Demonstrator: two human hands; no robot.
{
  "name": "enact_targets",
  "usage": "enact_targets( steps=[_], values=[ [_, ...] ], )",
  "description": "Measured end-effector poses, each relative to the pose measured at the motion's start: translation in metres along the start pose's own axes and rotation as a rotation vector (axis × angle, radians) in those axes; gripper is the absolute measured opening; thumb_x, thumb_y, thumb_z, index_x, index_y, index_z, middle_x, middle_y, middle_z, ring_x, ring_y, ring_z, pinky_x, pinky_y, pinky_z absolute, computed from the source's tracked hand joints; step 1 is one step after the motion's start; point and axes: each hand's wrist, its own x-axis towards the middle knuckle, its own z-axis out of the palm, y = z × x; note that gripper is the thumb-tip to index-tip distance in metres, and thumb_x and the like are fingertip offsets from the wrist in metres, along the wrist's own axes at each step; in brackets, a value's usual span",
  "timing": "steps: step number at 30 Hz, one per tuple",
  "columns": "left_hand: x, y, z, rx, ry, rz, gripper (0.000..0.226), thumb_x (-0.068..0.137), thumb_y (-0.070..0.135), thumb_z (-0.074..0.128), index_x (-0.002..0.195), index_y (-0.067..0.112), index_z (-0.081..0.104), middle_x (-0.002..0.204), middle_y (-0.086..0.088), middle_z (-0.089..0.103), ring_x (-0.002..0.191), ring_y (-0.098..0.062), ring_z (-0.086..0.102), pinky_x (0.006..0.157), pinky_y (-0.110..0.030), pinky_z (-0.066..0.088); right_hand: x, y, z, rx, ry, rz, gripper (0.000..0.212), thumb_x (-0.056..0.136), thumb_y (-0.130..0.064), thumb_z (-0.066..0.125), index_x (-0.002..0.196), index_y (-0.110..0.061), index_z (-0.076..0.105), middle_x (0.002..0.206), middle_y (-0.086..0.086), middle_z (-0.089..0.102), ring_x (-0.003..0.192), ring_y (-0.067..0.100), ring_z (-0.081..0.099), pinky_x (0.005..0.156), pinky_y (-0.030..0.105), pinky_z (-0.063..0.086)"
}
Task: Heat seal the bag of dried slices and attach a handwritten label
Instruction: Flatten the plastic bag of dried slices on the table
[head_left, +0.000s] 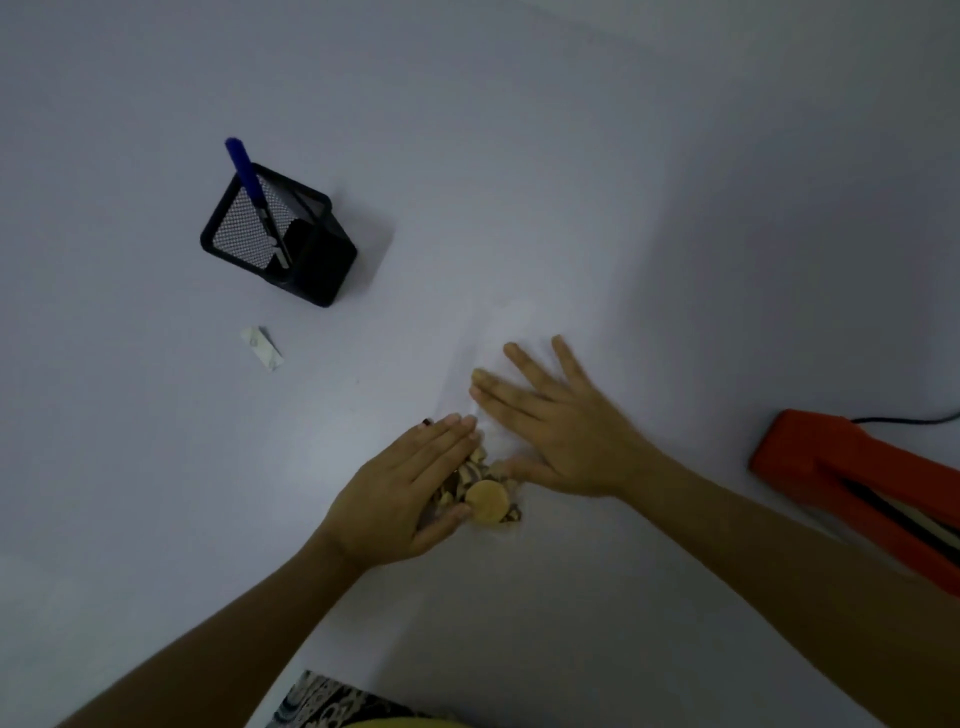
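Both hands lie flat on a clear bag in the middle of the white desk (156, 467), and neither one grips anything. Nearest the camera, the left hand (400, 488) rests with its fingers straight and close together, the palm turned slightly inward against the left side of the dried slices (485, 499). These slices form a small heap of pale tan rounds and darker striped pieces at the near end of the bag (506, 332). One round tan slice sits on top, just beside the left thumb. The right hand (561, 431) is spread open a little farther out, fingers apart, palm down, pressing the empty part of the bag flat against the desk. Its thumb reaches toward the heap and appears to touch its far edge. The bag itself is transparent and hard to make out in the dim light; its upper end extends beyond the right fingertips as a faint pale strip.

At the right edge, an orange heat sealer (852, 483) lies on the desk with a dark cord (904, 418) running off behind it. To the left, well apart from the hands, a small white label (262, 347) lies flat. Beyond it stands a black mesh pen holder (280, 236), with a blue pen (247, 174) leaning upright inside it.
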Motion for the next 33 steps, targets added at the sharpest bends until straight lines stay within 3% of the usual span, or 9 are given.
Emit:
enact_targets(
  steps=[5, 9, 14, 16, 19, 21, 26, 33],
  values=[
    [0.001, 0.0, -0.001, 0.005, 0.009, -0.007, 0.064, 0.091, 0.048, 0.048, 0.14, 0.006, 0.041, 0.149, -0.006, 0.037, 0.142, -0.015, 0.029, 0.119, -0.028, 0.022, 0.013, 0.043, -0.005, -0.069, -0.047, 0.01, 0.065, 0.095, -0.064, 0.017, 0.15, -0.03, 0.022, 0.157, -0.008, 0.026, 0.147, 0.036, 0.012, 0.111, 0.07, 0.005],
    [0.0, 0.0, 0.0, 0.005, -0.009, -0.016, 0.066, 0.091, 0.047, 0.049, 0.142, 0.007, 0.039, 0.15, -0.007, 0.036, 0.142, -0.016, 0.028, 0.118, -0.03, 0.024, 0.017, 0.061, -0.009, -0.078, -0.066, 0.142, 0.064, 0.097, -0.062, 0.013, 0.15, -0.028, 0.024, 0.157, -0.008, 0.027, 0.147, 0.038, 0.011, 0.109, 0.073, 0.007],
    [0.001, -0.001, 0.002, 0.009, -0.011, -0.015, 0.066, 0.091, 0.046, 0.05, 0.141, 0.006, 0.04, 0.15, -0.008, 0.036, 0.143, -0.018, 0.029, 0.117, -0.033, 0.026, 0.023, 0.052, -0.012, 0.061, 0.054, 0.44, 0.073, 0.095, -0.063, 0.008, 0.151, -0.017, 0.023, 0.158, 0.0, 0.027, 0.147, 0.038, 0.008, 0.112, 0.069, 0.002],
    [0.001, -0.002, 0.002, 0.008, -0.01, -0.01, 0.065, 0.091, 0.046, 0.05, 0.141, 0.006, 0.04, 0.15, -0.008, 0.036, 0.143, -0.017, 0.028, 0.117, -0.033, 0.026, 0.025, 0.034, -0.014, 0.07, 0.081, 0.31, 0.075, 0.095, -0.063, 0.009, 0.15, -0.014, 0.023, 0.157, 0.004, 0.028, 0.147, 0.038, 0.013, 0.114, 0.067, 0.006],
    [0.001, -0.002, 0.002, 0.011, 0.01, 0.001, 0.064, 0.091, 0.047, 0.049, 0.14, 0.006, 0.041, 0.149, -0.009, 0.037, 0.142, -0.017, 0.029, 0.117, -0.032, 0.025, 0.026, 0.002, -0.003, 0.023, 0.037, -0.064, 0.071, 0.095, -0.062, 0.017, 0.15, -0.017, 0.025, 0.158, 0.001, 0.026, 0.148, 0.032, 0.013, 0.117, 0.061, 0.007],
    [0.001, -0.001, 0.002, 0.011, 0.034, -0.001, 0.063, 0.092, 0.047, 0.048, 0.14, 0.006, 0.042, 0.148, -0.009, 0.039, 0.141, -0.018, 0.031, 0.116, -0.032, 0.027, 0.029, 0.001, 0.002, -0.017, 0.001, -0.153, 0.07, 0.095, -0.062, 0.018, 0.15, -0.02, 0.027, 0.158, -0.002, 0.026, 0.148, 0.03, 0.012, 0.116, 0.062, 0.007],
    [0.0, -0.002, 0.005, 0.004, 0.028, -0.004, 0.065, 0.09, 0.047, 0.051, 0.14, 0.006, 0.041, 0.148, -0.009, 0.038, 0.141, -0.019, 0.032, 0.115, -0.035, 0.031, 0.043, 0.031, -0.006, -0.055, -0.037, -0.15, 0.067, 0.095, -0.063, 0.023, 0.151, -0.027, 0.024, 0.157, -0.007, 0.027, 0.148, 0.033, 0.012, 0.114, 0.066, 0.006],
    [0.0, -0.002, 0.005, 0.006, 0.03, -0.002, 0.064, 0.091, 0.046, 0.049, 0.14, 0.006, 0.04, 0.148, -0.009, 0.039, 0.141, -0.019, 0.032, 0.114, -0.035, 0.032, 0.053, 0.064, -0.016, -0.103, -0.065, 0.11, 0.065, 0.097, -0.061, 0.011, 0.152, -0.027, 0.018, 0.159, -0.009, 0.022, 0.148, 0.033, 0.008, 0.113, 0.067, 0.005]
  ],
)
